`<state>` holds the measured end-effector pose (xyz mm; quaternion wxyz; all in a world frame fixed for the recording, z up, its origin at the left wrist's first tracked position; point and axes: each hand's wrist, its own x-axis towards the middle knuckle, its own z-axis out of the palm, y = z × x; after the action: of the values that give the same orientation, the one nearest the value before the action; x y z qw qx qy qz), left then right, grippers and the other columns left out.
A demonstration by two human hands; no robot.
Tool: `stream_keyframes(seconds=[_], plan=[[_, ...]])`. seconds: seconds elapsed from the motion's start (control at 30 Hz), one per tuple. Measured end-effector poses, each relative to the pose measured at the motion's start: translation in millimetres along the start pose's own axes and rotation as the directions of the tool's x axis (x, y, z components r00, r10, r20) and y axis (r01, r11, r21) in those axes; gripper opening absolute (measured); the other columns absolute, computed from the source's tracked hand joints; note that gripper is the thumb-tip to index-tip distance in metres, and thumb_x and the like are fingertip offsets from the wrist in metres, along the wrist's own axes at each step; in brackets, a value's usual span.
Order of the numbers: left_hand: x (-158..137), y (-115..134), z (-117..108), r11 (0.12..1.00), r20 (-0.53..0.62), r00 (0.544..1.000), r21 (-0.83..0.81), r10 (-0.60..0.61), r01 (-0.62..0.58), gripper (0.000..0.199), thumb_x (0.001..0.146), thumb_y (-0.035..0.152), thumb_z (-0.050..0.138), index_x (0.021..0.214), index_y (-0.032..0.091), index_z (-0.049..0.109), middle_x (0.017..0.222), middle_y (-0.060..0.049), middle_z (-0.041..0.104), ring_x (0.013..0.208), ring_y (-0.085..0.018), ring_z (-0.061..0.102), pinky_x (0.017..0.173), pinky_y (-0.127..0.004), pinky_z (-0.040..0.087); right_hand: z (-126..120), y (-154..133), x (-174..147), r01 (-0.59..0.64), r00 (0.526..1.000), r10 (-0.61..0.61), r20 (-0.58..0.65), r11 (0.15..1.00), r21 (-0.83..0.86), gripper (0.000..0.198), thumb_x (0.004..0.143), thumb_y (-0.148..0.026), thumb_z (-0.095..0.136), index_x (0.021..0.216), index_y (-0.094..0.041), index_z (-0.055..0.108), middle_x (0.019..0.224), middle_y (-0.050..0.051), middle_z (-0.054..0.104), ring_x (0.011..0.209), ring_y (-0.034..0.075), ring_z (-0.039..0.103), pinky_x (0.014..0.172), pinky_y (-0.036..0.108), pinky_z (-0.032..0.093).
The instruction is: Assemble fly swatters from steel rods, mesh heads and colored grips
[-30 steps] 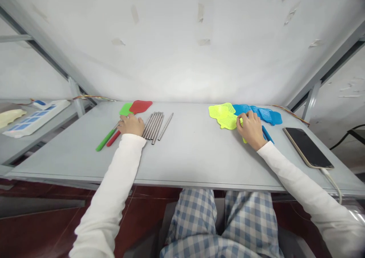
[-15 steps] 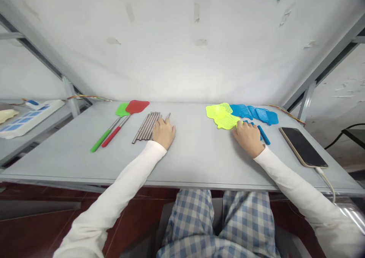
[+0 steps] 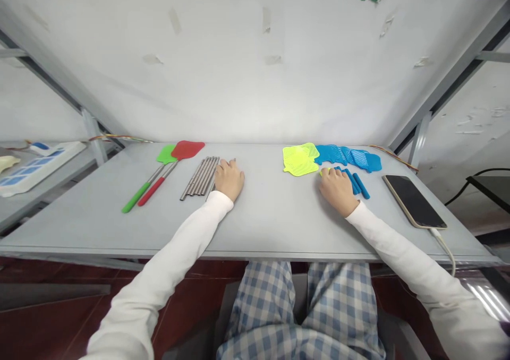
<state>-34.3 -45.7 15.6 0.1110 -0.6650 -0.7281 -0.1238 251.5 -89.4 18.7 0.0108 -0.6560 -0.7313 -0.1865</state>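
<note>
My left hand (image 3: 230, 180) lies curled at the right end of a row of metal tubes (image 3: 201, 176). A tube tip shows just past its fingers; the grip itself is hidden under the hand. My right hand (image 3: 338, 189) has its fingers bent over a yellow handle sleeve (image 3: 325, 171), which is mostly covered. Several blue handle sleeves (image 3: 360, 185) lie beside that hand. Behind it are yellow mesh fly swatter heads (image 3: 300, 159), overlapping, and a row of blue fly swatter heads (image 3: 346, 156).
Two assembled fly swatters, one green (image 3: 137, 196) and one red (image 3: 152, 191), lie at the left. A phone (image 3: 414, 200) with a white cable is at the right. A power strip (image 3: 37, 170) sits beyond the grey table's (image 3: 258, 227) left end. A wall stands behind.
The yellow fly swatter heads now overlap more closely, and my right hand is off them, at the sleeves. My left hand stays by the tubes. The view has shifted slightly.
</note>
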Motion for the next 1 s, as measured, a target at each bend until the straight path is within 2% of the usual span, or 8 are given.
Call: stream_keyframes(seconds=[0.2, 0.3, 0.37, 0.47, 0.57, 0.63, 0.77, 1.0], plan=[[10.4, -6.6, 4.5, 0.995, 0.073, 0.996, -0.085, 0.049, -0.043, 0.036, 0.089, 0.018, 0.042, 0.118, 0.005, 0.059, 0.118, -0.024, 0.059, 0.112, -0.032, 0.057, 0.093, -0.040, 0.045, 4.5, 6.5, 6.3, -0.091, 0.992, 0.095, -0.086, 0.995, 0.048, 0.032, 0.084, -0.006, 0.037, 0.111, -0.003, 0.054, 0.095, 0.021, 0.062, 0.086, 0.030, 0.057, 0.069, 0.036, 0.035], [13.1, -4.3, 5.2, 0.942, 0.063, 0.989, -0.319, 0.131, -0.105, 0.039, 0.086, 0.016, 0.046, 0.122, 0.008, 0.059, 0.112, -0.018, 0.063, 0.107, -0.027, 0.059, 0.096, -0.039, 0.044, 5.9, 4.8, 10.3, -0.046, 0.984, 0.066, -0.165, 0.991, 0.122, 0.041, 0.087, -0.008, 0.036, 0.125, -0.002, 0.048, 0.102, 0.020, 0.061, 0.090, 0.030, 0.056, 0.072, 0.036, 0.038], [15.9, 4.5, 4.5, 0.810, 0.084, 0.982, -0.579, 0.172, -0.092, 0.041, 0.085, 0.024, 0.054, 0.123, 0.011, 0.061, 0.105, -0.012, 0.067, 0.095, -0.023, 0.061, 0.093, -0.037, 0.046, 6.6, 1.6, 12.8, 0.038, 0.976, 0.004, -0.219, 0.982, 0.187, 0.042, 0.088, -0.010, 0.037, 0.127, -0.004, 0.049, 0.102, 0.019, 0.059, 0.091, 0.029, 0.055, 0.073, 0.037, 0.039], [20.2, 27.6, 4.0, 0.409, 0.166, 0.959, -0.910, 0.229, 0.060, 0.043, 0.078, 0.038, 0.066, 0.114, 0.015, 0.067, 0.099, -0.007, 0.069, 0.080, -0.016, 0.061, 0.083, -0.032, 0.049, 9.9, -4.9, 16.2, 0.207, 0.939, -0.114, -0.324, 0.941, 0.269, 0.038, 0.092, -0.014, 0.038, 0.126, -0.009, 0.054, 0.101, 0.016, 0.057, 0.088, 0.027, 0.052, 0.074, 0.036, 0.040], [19.3, 51.4, 7.0, -0.034, 0.216, 0.926, -0.971, 0.308, 0.238, 0.039, 0.073, 0.040, 0.072, 0.103, 0.014, 0.071, 0.091, -0.005, 0.069, 0.075, -0.012, 0.061, 0.080, -0.029, 0.051, 16.1, -10.7, 20.2, 0.348, 0.883, -0.205, -0.423, 0.890, 0.295, 0.035, 0.094, -0.016, 0.038, 0.123, -0.013, 0.058, 0.102, 0.015, 0.056, 0.087, 0.025, 0.051, 0.075, 0.036, 0.041], [14.5, 61.3, 10.6, -0.211, 0.245, 0.919, -0.924, 0.308, 0.317, 0.033, 0.072, 0.036, 0.074, 0.095, 0.014, 0.071, 0.086, -0.003, 0.068, 0.073, -0.011, 0.062, 0.080, -0.029, 0.052, 20.4, -12.8, 23.1, 0.384, 0.860, -0.223, -0.458, 0.875, 0.295, 0.036, 0.094, -0.015, 0.037, 0.124, -0.015, 0.058, 0.103, 0.014, 0.056, 0.087, 0.025, 0.050, 0.075, 0.036, 0.040], [3.5, 65.5, 15.6, -0.350, 0.316, 0.921, -0.856, 0.227, 0.380, 0.022, 0.071, 0.029, 0.075, 0.084, 0.012, 0.067, 0.086, -0.003, 0.066, 0.071, -0.010, 0.063, 0.079, -0.030, 0.054, 25.3, -12.7, 25.8, 0.382, 0.862, -0.207, -0.463, 0.866, 0.322, 0.040, 0.092, -0.011, 0.038, 0.128, -0.016, 0.056, 0.106, 0.014, 0.055, 0.090, 0.025, 0.050, 0.076, 0.037, 0.040], [3.9, 61.9, 17.8, -0.460, 0.293, 0.956, -0.845, 0.029, 0.273, 0.014, 0.075, 0.025, 0.068, 0.082, 0.015, 0.062, 0.080, -0.001, 0.064, 0.073, -0.011, 0.064, 0.085, -0.034, 0.053, 25.6, -8.5, 21.0, 0.324, 0.895, -0.141, -0.423, 0.858, 0.400, 0.039, 0.091, -0.010, 0.039, 0.125, -0.016, 0.058, 0.109, 0.015, 0.056, 0.093, 0.027, 0.052, 0.074, 0.038, 0.039]])
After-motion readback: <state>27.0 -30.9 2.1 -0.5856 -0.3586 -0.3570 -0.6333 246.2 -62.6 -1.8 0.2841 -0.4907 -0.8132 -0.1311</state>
